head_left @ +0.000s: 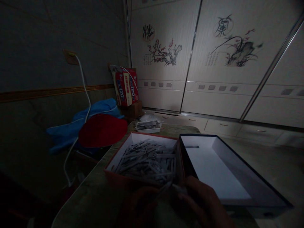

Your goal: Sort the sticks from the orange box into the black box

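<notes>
Low in the picture and in deep shadow, my left hand [143, 199] is closed on a thin pale strip [164, 189] that points up and to the right. Beside it, my right hand [205, 198] pinches a small bundle of pale slender pieces [180, 189]; their exact kind is too dark to make out. Both hands are just in front of an orange-red box [120, 177] with white inner walls. A loose heap of many thin grey-white strips [148, 158] fills it. To its right lies a dark-rimmed box [220, 171] with a white inside and one dark slim stick [192, 147].
A white tray [152, 130] of similar strips stands at the table's [95, 193] far end. On the left are a red round cushion-like thing [103, 130], blue cloth [71, 126] and a hanging white cable [83, 76]. Red-and-white cartons [125, 87] stand before sliding wardrobe doors [163, 72].
</notes>
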`<state>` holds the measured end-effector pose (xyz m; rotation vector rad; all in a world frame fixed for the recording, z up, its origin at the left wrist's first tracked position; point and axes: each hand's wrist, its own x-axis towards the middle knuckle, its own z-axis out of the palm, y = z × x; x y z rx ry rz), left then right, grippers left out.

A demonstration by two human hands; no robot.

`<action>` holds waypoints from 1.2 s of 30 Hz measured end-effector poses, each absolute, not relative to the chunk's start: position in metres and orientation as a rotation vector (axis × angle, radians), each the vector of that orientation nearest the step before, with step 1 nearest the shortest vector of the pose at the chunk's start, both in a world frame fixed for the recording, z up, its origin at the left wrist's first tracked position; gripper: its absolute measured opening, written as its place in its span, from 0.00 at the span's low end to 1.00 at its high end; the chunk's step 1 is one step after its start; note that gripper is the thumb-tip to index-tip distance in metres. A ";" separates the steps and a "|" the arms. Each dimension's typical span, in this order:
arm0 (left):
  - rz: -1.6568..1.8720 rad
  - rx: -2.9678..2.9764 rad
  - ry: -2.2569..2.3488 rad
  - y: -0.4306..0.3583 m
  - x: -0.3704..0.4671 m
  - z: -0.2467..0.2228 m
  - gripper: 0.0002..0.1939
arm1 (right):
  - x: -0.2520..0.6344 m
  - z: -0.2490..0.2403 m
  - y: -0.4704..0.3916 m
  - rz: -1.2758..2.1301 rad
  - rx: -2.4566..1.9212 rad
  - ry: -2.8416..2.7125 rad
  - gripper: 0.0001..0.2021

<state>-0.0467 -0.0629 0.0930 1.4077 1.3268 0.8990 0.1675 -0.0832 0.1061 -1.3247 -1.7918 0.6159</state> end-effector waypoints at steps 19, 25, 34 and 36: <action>0.663 1.780 1.210 -0.048 -0.069 0.089 0.10 | 0.172 0.098 -0.081 0.819 -1.340 -1.836 0.09; 0.594 1.782 1.272 -0.048 -0.070 0.084 0.13 | 0.174 0.096 -0.081 0.846 -1.358 -1.829 0.10; 0.635 1.739 1.232 -0.047 -0.070 0.087 0.11 | 0.176 0.098 -0.082 0.853 -1.434 -1.803 0.11; 0.630 1.745 1.222 -0.046 -0.069 0.089 0.11 | 0.175 0.098 -0.081 0.875 -1.422 -1.811 0.10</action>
